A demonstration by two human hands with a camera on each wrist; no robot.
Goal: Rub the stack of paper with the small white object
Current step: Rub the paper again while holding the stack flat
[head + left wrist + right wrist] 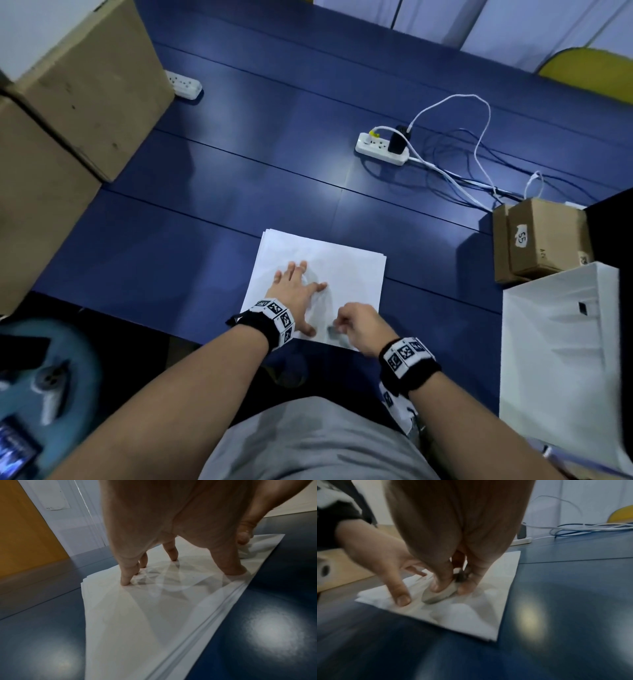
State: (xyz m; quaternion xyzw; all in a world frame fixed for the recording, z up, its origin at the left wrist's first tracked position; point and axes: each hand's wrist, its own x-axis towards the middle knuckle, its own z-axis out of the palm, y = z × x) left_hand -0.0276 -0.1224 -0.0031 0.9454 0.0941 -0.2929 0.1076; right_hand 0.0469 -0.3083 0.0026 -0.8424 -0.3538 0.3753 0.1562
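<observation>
A stack of white paper (346, 267) lies on the blue table near its front edge. My left hand (296, 291) presses on it with spread, straight fingers (126, 582), the thumb at the near edge. My right hand (356, 327) pinches a small white object (440, 593), an oblong block like an eraser, between thumb and fingertips (436, 586). The object's lower end touches the paper (471, 615) close to the near edge, just right of the left thumb (402, 599). In the head view the object (333, 331) shows only as a small grey patch.
A white power strip (382, 149) with a black plug and loose cables lies behind the paper to the right. Small cardboard boxes (537, 240) and a white box (561, 359) stand at the right. Large cardboard boxes (78, 89) stand at the left, with another power strip (183, 84).
</observation>
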